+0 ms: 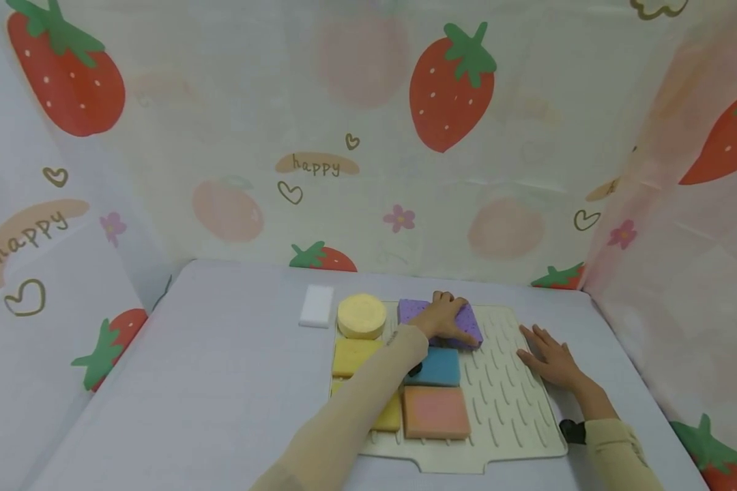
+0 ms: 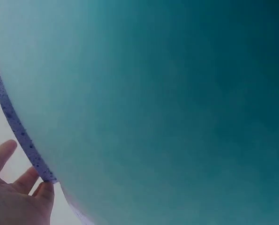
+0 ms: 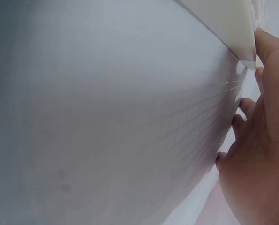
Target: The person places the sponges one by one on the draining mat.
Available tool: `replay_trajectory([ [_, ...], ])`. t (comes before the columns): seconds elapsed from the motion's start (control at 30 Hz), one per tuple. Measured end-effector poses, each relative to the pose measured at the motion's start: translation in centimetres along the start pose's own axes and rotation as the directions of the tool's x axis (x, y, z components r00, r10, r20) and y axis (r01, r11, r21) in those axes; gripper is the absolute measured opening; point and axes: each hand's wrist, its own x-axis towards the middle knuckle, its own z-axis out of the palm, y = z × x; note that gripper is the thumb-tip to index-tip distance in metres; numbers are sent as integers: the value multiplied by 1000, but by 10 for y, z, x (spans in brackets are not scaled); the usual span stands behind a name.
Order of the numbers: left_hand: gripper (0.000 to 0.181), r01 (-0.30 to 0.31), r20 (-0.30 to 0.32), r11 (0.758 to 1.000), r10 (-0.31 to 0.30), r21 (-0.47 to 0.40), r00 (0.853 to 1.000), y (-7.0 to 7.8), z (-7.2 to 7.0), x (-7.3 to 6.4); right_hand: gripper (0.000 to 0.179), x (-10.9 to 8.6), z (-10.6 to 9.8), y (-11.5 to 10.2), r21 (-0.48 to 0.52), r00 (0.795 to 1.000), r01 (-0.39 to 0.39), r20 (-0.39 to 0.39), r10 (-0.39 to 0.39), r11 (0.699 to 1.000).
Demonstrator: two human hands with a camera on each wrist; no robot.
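At the back of a cream ridged mat (image 1: 510,395), my left hand (image 1: 443,317) grips a purple speckled sponge (image 1: 410,309), thumb near its front right corner and fingers over its far edge. The left wrist view shows fingertips at the purple sponge's side (image 2: 24,136). Directly in front of it lies a blue sponge (image 1: 445,368), whose surface (image 2: 153,112) fills most of the left wrist view. My right hand (image 1: 553,358) lies with extended fingers at the mat's right edge, thumb touching that edge (image 3: 228,28) and the other fingertips on the white tablecloth.
On the mat's left side are a round pale yellow sponge (image 1: 361,316) and yellow sponges (image 1: 353,356), partly covered by my left sleeve. An orange-pink sponge (image 1: 436,412) sits nearer me. A white block (image 1: 316,305) lies off the mat at the back left. Strawberry-print curtains (image 1: 344,102) enclose the table.
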Motion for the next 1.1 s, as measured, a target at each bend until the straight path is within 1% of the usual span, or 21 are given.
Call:
replay_trajectory([
  [0.2,97,-23,20,1000,23,14,1000,0,-2,-3,64,-1,-1,-1,11,1000,-2,-2,2,1000],
  [0.4,97,-19,35,999,18,43,999,0,-1,-6,65,-1,0,1,3,1000,5,1,-5,1000],
  [0.57,98,-15,34,997,12,77,999,1,0,-5,64,0,1,2,7,1000,7,-3,-7,1000],
  [0.7,96,-17,29,999,16,42,999,-1,0,-4,65,-1,2,1,4,1000,10,-5,-10,1000],
  [0.8,95,-34,16,999,34,15,999,-2,0,-2,65,0,4,3,-4,1000,9,-2,-9,1000],
  [0.87,95,-46,10,999,46,14,999,-1,-2,-2,65,0,3,3,-11,1000,3,5,-3,1000],
  [1.03,93,-55,7,998,55,-3,998,4,-11,-5,66,0,2,2,-14,1000,2,11,-1,1000],
  [1.1,91,-57,1,998,57,-22,998,5,-16,-7,66,-1,2,2,-10,1000,2,10,-2,1000],
])
